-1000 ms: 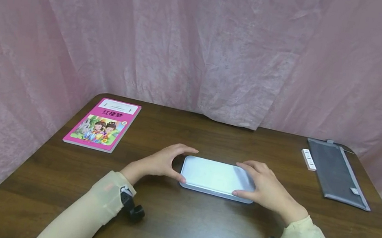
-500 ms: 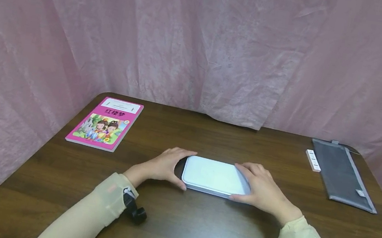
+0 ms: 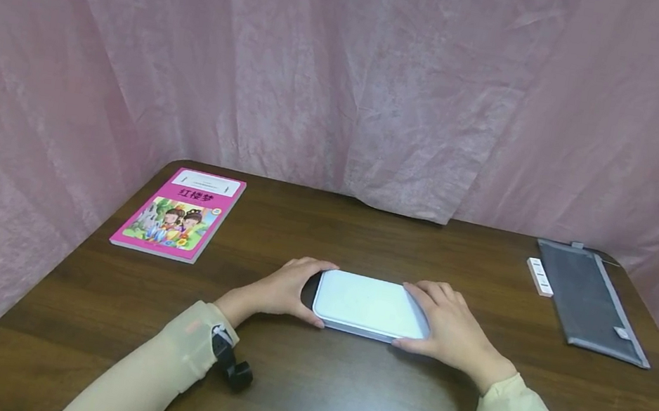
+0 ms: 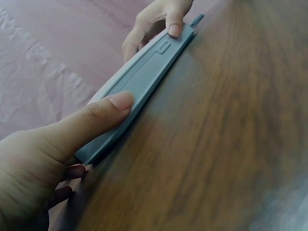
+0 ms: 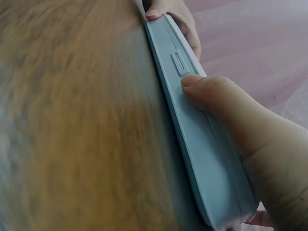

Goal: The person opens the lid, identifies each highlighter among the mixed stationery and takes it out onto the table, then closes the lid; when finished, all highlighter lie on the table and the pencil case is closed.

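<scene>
Pale blue-white, the flat case [image 3: 375, 305] is just below the centre of the head view, at the brown table [image 3: 306, 401]. The left hand [image 3: 285, 290] and the right hand [image 3: 453, 327] each grip one end between thumb and fingers. Taking hold seems completed; the lid looks closed, its latch [image 5: 180, 62] not covered. Whether it is lifted, I cannot tell.

Room behind the case [image 3: 370, 306] ends at the curtain [image 3: 417, 105].

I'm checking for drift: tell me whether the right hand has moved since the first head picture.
Yes, slightly: the right hand has shifted left in the head view, farther from the grey pouch.
</scene>
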{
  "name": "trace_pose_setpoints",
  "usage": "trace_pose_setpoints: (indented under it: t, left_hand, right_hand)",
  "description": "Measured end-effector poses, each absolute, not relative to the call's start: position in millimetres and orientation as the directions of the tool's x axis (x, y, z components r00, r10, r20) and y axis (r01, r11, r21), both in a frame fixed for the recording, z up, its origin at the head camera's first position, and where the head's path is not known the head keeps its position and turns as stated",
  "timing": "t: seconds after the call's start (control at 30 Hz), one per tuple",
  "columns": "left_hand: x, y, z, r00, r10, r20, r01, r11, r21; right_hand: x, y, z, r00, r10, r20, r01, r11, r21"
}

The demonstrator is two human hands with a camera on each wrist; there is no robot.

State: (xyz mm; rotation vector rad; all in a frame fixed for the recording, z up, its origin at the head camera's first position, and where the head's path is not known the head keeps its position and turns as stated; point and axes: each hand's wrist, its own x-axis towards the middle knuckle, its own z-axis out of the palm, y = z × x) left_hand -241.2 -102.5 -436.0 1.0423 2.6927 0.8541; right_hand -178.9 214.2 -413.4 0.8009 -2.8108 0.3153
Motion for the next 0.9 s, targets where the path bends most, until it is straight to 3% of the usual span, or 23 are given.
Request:
trace_pose_setpoints:
  t: [0.9]
  left_hand:
    - [-239.2,-102.8,-435.2,-0.756,0.651,0.066,0.568,0.603,0.561]
  right_hand:
    - [-186.6,215.8,-418.4,-0.839,-0.47,0.274,-0.525,0.831,-0.183]
